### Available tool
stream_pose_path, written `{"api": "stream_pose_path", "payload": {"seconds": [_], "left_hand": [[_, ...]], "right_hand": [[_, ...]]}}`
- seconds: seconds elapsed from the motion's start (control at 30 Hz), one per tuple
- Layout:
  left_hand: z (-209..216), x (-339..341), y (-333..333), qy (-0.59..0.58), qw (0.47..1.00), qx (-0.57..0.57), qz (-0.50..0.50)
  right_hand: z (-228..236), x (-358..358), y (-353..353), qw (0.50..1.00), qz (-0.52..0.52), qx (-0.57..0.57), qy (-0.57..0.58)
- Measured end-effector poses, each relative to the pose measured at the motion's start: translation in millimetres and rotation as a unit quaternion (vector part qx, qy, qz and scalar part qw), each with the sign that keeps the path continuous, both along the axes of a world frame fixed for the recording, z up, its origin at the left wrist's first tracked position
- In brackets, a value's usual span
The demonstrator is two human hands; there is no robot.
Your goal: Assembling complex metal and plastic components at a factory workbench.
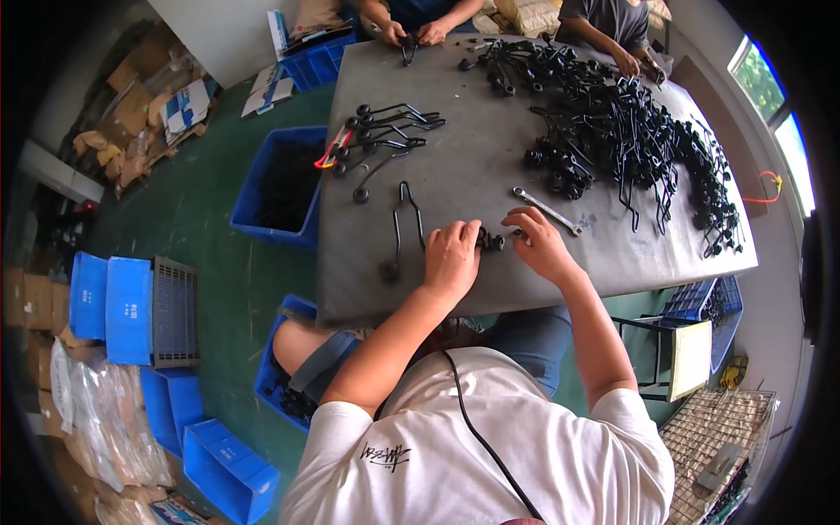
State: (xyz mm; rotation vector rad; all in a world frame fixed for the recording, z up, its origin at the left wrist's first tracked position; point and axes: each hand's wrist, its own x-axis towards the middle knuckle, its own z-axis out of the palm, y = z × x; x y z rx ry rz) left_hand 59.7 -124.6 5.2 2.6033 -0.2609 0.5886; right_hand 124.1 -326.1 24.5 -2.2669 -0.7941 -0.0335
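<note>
Metal, plastic, cloth: mixed gloss and matt

Long bent black rods (643, 138): smooth metal, glossy coated look. Rounded black end pieces (361, 195): duller, rubber- or plastic-like. Slim silver wrench (547, 212): bare shiny metal. Broad grey tabletop (472, 157): matt, smooth, some smudges. Rectangular blue crates (129, 311): smooth plastic, slight sheen. Crumpled clear wrapping (101, 411): glossy plastic film. White short-sleeved shirt (542, 437): matt cloth, soft creases. Dark green floor (232, 276): smooth, low sheen, scuffed.
</note>
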Motion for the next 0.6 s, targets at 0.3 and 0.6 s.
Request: {"api": "stream_pose_path", "payload": {"seconds": [0.3,0.6], "left_hand": [[1.2,-3.9,11.7,-0.008,1.0,-0.02,-0.018],[24.4,-24.0,61.0,-0.145,0.976,-0.054,0.152]], "right_hand": [[2.0,-2.9,3.1,0.991,0.007,-0.129,-0.027],[-5.3,-32.5,41.8,0.997,-0.049,-0.049,0.024]]}}
